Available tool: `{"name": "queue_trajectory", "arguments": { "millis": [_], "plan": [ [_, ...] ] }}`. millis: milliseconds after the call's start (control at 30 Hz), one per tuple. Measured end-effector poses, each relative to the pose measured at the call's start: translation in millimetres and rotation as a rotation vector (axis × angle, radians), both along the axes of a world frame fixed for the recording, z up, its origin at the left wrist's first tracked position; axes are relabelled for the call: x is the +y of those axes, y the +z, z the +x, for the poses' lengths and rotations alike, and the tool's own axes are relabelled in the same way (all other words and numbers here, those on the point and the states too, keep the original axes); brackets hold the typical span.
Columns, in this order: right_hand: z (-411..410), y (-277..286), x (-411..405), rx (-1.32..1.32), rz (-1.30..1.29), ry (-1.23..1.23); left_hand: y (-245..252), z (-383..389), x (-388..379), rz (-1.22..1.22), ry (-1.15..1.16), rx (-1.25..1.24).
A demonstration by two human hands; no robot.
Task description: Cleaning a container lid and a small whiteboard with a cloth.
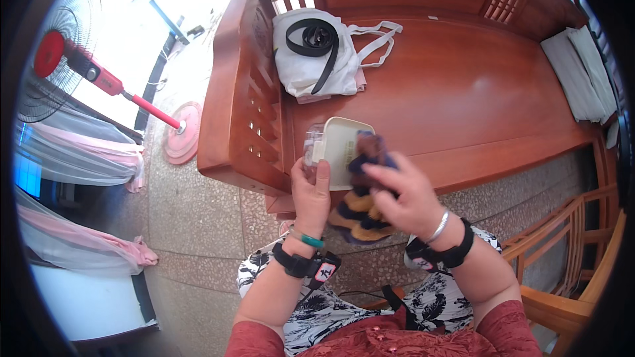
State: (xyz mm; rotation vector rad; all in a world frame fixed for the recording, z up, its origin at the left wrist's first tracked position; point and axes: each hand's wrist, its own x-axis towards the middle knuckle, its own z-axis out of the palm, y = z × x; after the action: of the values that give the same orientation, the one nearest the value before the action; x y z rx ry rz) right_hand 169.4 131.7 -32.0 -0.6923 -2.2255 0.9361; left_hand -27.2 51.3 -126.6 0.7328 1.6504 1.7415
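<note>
In the middle of the head view, my left hand [312,188] grips a cream plastic container [340,153] by its left side, thumb on the near edge. A clear plastic part [313,141] shows along the container's left side; whether it is a lid I cannot tell. My right hand [404,193], blurred, holds a striped cloth [364,213] in navy, brown and mustard. The cloth's upper part covers the container's right side, and its lower part hangs beneath. The fingertips are partly blurred against the cloth.
A reddish wooden bench [461,89] spans the area beyond my hands. On it lie a white cloth bag [297,74] with a coiled black belt [325,72] on top, and folded grey cloth [578,74]. A red standing fan [149,106] is at left, a wooden chair [555,307] at right.
</note>
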Motion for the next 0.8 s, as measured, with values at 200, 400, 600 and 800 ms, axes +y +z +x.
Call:
{"name": "queue_trajectory", "arguments": {
  "millis": [200, 400, 600, 800],
  "plan": [
    [-10.9, -20.8, -22.8, -0.265, 0.298, 0.071, 14.6, 16.3, 2.2, 0.100, -0.030, -0.094],
    [-3.3, -18.2, -16.7, -0.338, 0.343, 0.099, 10.1, 10.6, -2.2, 0.034, -0.042, -0.078],
    [2.3, -28.8, -10.3, -0.495, 0.315, 0.050, 14.0, 3.8, -3.6, 0.009, -0.047, 0.048],
    [8.1, -19.2, 1.0, -0.602, 0.338, -0.115, 27.7, 7.4, -6.0, 0.049, -0.057, 0.115]
  ]
}}
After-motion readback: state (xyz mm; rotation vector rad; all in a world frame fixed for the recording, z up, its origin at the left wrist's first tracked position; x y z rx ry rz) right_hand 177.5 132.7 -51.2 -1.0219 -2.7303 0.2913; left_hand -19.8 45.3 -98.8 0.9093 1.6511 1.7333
